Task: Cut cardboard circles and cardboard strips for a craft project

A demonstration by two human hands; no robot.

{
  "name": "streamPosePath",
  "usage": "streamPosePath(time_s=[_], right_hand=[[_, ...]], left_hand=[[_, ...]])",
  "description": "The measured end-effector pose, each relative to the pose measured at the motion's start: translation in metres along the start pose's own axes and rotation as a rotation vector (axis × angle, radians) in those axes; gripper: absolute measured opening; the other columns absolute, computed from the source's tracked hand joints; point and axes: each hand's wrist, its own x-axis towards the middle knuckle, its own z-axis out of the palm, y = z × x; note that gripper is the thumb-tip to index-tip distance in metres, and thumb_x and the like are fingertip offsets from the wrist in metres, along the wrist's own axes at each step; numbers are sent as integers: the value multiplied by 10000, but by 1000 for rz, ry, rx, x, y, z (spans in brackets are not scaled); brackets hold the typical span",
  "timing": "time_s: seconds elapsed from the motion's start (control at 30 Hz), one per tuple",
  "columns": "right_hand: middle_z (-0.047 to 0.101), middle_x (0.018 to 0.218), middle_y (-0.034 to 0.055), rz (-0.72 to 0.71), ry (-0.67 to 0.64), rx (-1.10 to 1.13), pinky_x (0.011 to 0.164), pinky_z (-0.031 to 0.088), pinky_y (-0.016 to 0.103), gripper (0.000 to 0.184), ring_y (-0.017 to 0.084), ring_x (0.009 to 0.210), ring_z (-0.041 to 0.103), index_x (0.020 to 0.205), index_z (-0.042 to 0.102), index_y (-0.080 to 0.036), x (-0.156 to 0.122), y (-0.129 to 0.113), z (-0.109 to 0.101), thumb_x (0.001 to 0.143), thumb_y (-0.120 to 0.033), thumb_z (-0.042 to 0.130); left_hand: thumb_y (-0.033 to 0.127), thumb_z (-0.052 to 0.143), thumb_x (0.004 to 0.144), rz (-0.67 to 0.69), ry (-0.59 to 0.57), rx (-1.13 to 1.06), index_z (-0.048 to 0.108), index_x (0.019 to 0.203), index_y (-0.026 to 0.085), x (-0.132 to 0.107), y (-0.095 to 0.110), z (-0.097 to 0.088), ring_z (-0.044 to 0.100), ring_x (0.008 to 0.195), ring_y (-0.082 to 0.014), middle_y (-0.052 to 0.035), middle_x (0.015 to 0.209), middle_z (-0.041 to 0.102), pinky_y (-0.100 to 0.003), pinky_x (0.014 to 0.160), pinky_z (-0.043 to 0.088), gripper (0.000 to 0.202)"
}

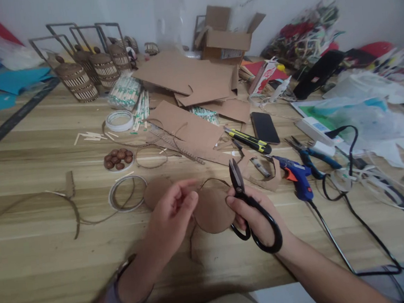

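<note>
A round brown cardboard disc (214, 211) is held over the table edge nearest me, with a thin dark strip running along part of its rim and hanging below. My right hand (258, 212) grips black-handled scissors (238, 179), blades pointing up and away, while its thumb and fingers also pinch the disc's right edge. At the disc's left edge is my left hand (172, 215), fingers apart and slightly blurred; whether the thumb touches the disc I cannot tell. Behind that hand a second cardboard disc (156, 191) lies on the table, partly hidden.
Left are tape rolls (119, 121), a dish of brown balls (118, 160) and curled strips (76, 214). Right lie a blue glue gun (298, 176) with its cord, pliers (312, 156), a utility knife (248, 140) and a phone (265, 128). Cardboard sheets (188, 77) and lanterns (75, 80) stand behind.
</note>
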Motion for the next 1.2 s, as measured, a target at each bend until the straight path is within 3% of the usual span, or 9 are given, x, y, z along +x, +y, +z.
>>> streamPosePath(time_s=[0.1,0.23,0.37,0.47,0.6,0.77,0.93,1.07,1.2], right_hand=[[446,438,-93,-17,4,-10,355,322,202,386,89,359,394,795,550,-216,2,5,-1,780,-569,704],[438,436,-90,-37,-98,-5,361,316,209,440,90,363,382,801,564,-208,2,11,-1,809,-630,687],[422,431,-81,-126,-171,9,367,314,219,533,93,361,373,808,582,-194,0,10,-2,863,-723,591],[420,427,-77,-163,-168,15,356,293,223,567,95,347,361,835,596,-188,1,8,-3,884,-750,539],[425,429,-72,-131,-188,-17,363,283,220,555,95,352,365,823,592,-190,1,8,-5,893,-738,537],[426,452,-72,-104,-216,-41,377,308,218,560,95,376,378,839,591,-182,1,10,-7,903,-735,522],[422,467,-71,-85,-217,-75,384,304,214,551,93,389,380,840,595,-181,1,9,-9,913,-721,516],[434,476,-63,-64,-260,-106,391,307,215,561,91,391,384,827,598,-178,3,7,-9,908,-727,513],[421,449,-72,-106,-314,-41,384,296,218,527,91,373,362,843,591,-184,5,8,-13,927,-698,509]], left_hand=[[418,765,833,389,-59,396,555,1371,202,-8,-2,9,591,1218,-337,-150,1358,618,-504,1039,498,617],[207,801,780,603,-80,805,535,1357,179,-19,-4,21,608,1192,-382,-190,1392,594,-565,996,522,636],[138,749,779,577,-42,847,566,1240,178,-18,0,-4,610,1208,-336,-158,1348,625,-484,1014,531,498],[137,760,759,403,9,998,615,1054,196,-4,3,-40,596,1214,-372,-152,1319,645,-534,1030,493,334],[170,802,726,225,-115,1123,634,974,202,20,-1,-71,619,1147,-378,-135,1234,698,-540,985,489,302],[166,850,688,230,-240,1158,640,1033,203,33,-8,-77,588,1241,-351,-148,1415,619,-493,1033,465,405],[176,840,708,249,-288,1158,629,1014,196,37,-5,-77,604,1196,-332,-136,1354,645,-464,1001,487,372],[188,833,711,309,-242,1190,627,1001,196,36,1,-77,607,1173,-363,-143,1317,659,-506,978,499,356],[212,802,743,386,-112,1108,615,967,223,11,4,-88,596,1223,-366,-128,1381,636,-544,1039,472,291]])
